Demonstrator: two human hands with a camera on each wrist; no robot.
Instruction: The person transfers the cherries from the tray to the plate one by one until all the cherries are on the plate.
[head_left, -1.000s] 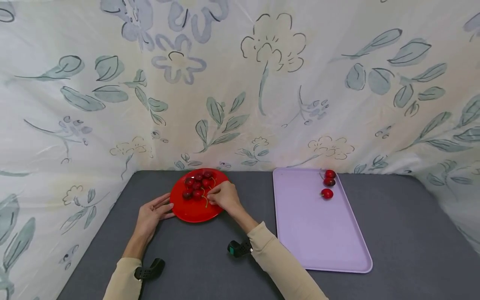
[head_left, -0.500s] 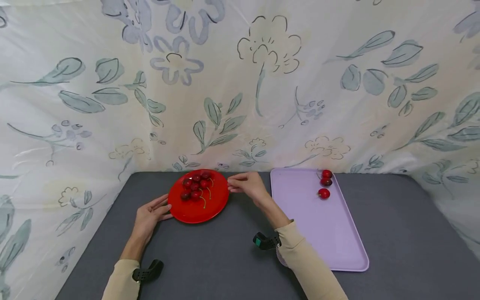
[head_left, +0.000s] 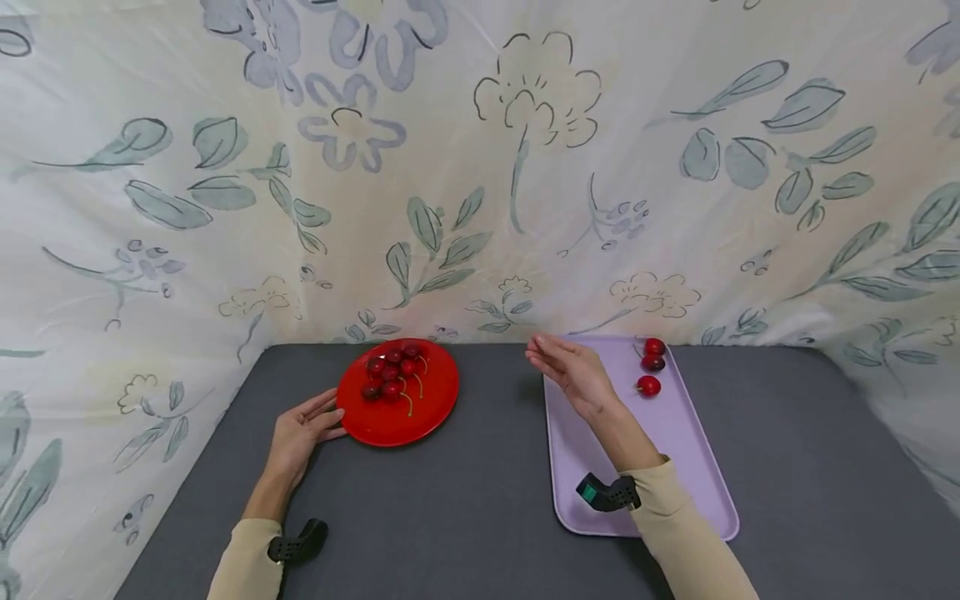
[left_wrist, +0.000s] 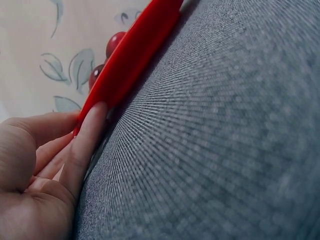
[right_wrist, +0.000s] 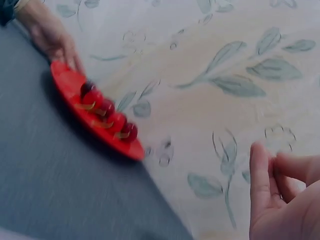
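My left hand [head_left: 296, 435] pinches the near left rim of a red plate [head_left: 397, 427] between thumb and fingers. A heap of dark red cherries [head_left: 391, 373] lies on the plate, a few with green stems pointing right. In the left wrist view the rim [left_wrist: 131, 67] slants up from between the fingertips. My right hand [head_left: 576, 373] is in the air over the left edge of a lilac tray [head_left: 588, 450], fingers extended and thumb close to them. Nothing shows between its fingertips [right_wrist: 259, 150]. Three cherries [head_left: 648, 386] lie in the tray's far right corner.
Dark grey cloth [head_left: 450, 508] covers the table, with a stretch of it between plate and tray. A flower-printed curtain [head_left: 465, 167] rises along the back edge and both sides. Each wrist wears a black strap device [head_left: 609, 492].
My right hand has left the cherry stems on the plate and moved right to the tray's left edge. The left hand keeps its hold on the plate.
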